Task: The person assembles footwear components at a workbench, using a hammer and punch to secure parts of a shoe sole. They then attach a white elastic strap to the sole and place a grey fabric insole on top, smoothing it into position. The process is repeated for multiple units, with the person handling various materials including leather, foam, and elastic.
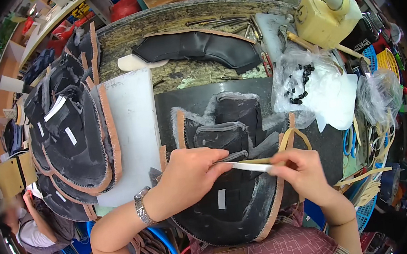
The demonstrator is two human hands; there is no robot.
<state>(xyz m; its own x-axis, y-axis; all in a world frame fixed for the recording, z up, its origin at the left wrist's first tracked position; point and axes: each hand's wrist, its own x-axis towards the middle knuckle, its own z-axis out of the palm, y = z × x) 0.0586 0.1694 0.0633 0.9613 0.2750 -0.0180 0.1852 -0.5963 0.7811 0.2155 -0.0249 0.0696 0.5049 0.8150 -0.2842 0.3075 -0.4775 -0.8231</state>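
Observation:
A black sewn bag panel [207, 217] with a brown leather border lies in front of me, its inner pocket flaps folded up. My left hand [183, 175], with a metal watch at the wrist, pinches one flap's edge together with the end of a narrow white tape strip [249, 166]. Stretched to the right, the strip ends between the thumb and forefinger of my right hand [303, 173]. A beige tape length [304, 136] loops up behind the right fingers. What lies inside each pinch is partly hidden by the fingers.
More black panels [75, 144] are stacked at left beside a white board [132, 129]. A curved black piece [201, 49] lies at the back. To the right are a plastic bag with small black parts [302, 83], a yellowish container [328, 19], blue scissors [349, 141] and hanging beige strips [366, 192].

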